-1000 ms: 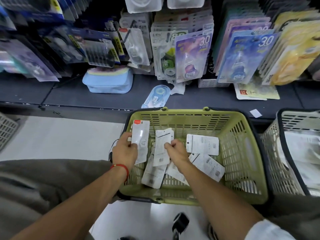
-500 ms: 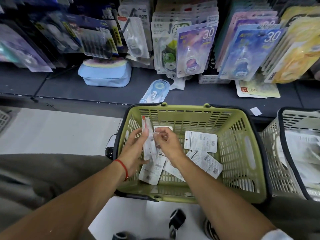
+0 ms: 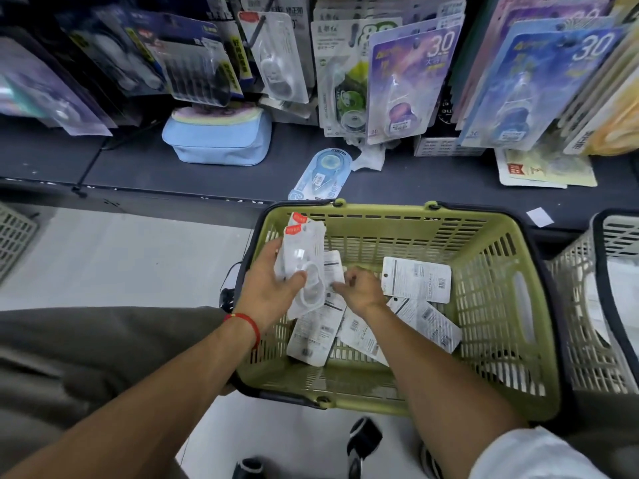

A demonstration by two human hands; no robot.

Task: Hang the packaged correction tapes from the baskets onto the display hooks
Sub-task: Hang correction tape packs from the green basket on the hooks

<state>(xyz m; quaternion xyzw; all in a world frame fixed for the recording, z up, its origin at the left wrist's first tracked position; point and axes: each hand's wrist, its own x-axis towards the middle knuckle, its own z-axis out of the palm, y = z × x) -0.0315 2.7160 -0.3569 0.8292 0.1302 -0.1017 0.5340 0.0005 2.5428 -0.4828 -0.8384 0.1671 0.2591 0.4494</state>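
A green basket (image 3: pixel 501 385) stands on the floor before the shelf, with several white correction tape packs (image 3: pixel 416 280) lying in it back side up. My left hand (image 3: pixel 266 285) grips two clear packs with red tabs (image 3: pixel 306 254), stacked together above the basket's left side. My right hand (image 3: pixel 359 288) is just right of them, fingers curled and pinching the edge of a white pack (image 3: pixel 333 267) behind the held ones. Packaged tapes hang on the display hooks (image 3: pixel 404 81) above the shelf.
A blue pouch (image 3: pixel 218 140) and a loose blue tape pack (image 3: pixel 320 174) lie on the dark shelf (image 3: pixel 138 174). A pale basket (image 3: pixel 601 305) stands at the right, and another basket's corner (image 3: pixel 14 233) shows at the left. Dark shoes (image 3: pixel 363 440) are below.
My left hand has taken a second pack against the first and turned both clear side up. My right hand has let that pack go and dropped back toward the packs in the basket.
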